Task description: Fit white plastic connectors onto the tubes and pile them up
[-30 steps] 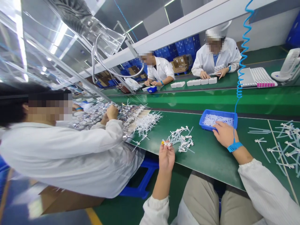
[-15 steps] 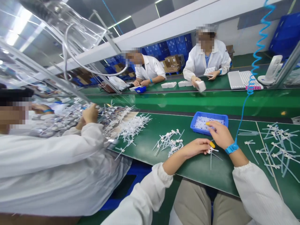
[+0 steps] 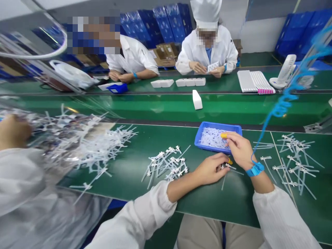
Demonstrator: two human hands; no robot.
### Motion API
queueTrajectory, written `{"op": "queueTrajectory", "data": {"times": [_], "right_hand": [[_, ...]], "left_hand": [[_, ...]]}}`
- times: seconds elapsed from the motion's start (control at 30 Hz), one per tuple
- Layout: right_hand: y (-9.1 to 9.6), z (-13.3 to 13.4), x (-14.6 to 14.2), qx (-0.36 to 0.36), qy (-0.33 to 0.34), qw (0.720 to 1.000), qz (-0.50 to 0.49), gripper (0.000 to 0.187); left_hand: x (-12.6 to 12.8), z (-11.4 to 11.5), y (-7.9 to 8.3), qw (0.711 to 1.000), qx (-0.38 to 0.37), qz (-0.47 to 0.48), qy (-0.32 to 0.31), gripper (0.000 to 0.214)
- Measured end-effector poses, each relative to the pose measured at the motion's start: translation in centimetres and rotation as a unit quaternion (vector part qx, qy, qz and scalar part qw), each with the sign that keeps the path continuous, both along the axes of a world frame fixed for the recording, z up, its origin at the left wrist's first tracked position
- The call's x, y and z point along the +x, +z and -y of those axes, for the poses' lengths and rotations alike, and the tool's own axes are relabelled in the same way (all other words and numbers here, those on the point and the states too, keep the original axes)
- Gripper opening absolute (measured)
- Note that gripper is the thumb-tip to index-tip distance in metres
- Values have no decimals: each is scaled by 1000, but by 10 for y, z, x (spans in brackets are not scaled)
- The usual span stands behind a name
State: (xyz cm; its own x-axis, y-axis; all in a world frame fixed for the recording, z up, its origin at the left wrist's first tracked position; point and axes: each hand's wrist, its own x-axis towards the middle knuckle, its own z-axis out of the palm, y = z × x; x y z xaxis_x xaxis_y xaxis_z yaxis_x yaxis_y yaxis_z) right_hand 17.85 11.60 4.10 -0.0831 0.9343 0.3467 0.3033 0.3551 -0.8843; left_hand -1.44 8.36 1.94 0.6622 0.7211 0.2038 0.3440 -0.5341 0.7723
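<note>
My left hand [image 3: 211, 168], a yellow cot on one fingertip, is closed low over the green table. Its fingers grip a small white connector with thin translucent tubes [image 3: 223, 182] sticking out; part of it is hidden. My right hand [image 3: 240, 148], with a yellow-cotted finger and a blue wrist strap, is pinched over the near right side of a blue tray [image 3: 199, 133]. Small whitish pieces [image 3: 211, 136] fill that tray. Whatever lies between the right fingertips is too small to make out. Left of my left hand is a pile of similar tubed connectors [image 3: 168, 162].
More tubed connectors [image 3: 298, 166] lie on the right, with a big heap [image 3: 106, 145] at left beside a co-worker's sleeve [image 3: 20, 176]. A blue coiled cord [image 3: 282, 103] runs to my right wrist. Beyond, a white block [image 3: 197, 99] sits on the green belt; two people work opposite.
The view has swung right and down. My right hand stays by the tray, and my left stays just below it. Across from me, a person has let go of a white block, now on the belt.
</note>
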Motion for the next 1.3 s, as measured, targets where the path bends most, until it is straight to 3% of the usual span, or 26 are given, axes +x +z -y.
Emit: {"op": "queueTrajectory", "data": {"times": [0.3, 0.47, 0.63, 0.87, 1.0, 1.13, 1.3], "right_hand": [[17, 10, -3, 3, -9, 1000, 29, 27], [21, 11, -4, -20, -37, 999, -8, 23], [22, 11, -8, -48, -61, 990, -116, 17], [22, 14, -11, -6, -141, 974, -179, 22], [22, 52, 2, 12, -200, 967, -158, 26], [5, 112, 25, 2, -215, 969, -124, 31], [-17, 150, 42, -27, -208, 977, 21, 21]], "left_hand": [[-3, 16, 4, 973, 145, -155, -92, 25], [-5, 17, 7, 963, 168, -178, -115, 37], [-6, 17, 4, 964, 173, -165, -112, 32], [-2, 14, -1, 971, 165, -142, -97, 26], [0, 13, 2, 969, 169, -151, -102, 14], [0, 13, 8, 970, 157, -143, -116, 17], [0, 12, 8, 968, 148, -86, -186, 28]]}}
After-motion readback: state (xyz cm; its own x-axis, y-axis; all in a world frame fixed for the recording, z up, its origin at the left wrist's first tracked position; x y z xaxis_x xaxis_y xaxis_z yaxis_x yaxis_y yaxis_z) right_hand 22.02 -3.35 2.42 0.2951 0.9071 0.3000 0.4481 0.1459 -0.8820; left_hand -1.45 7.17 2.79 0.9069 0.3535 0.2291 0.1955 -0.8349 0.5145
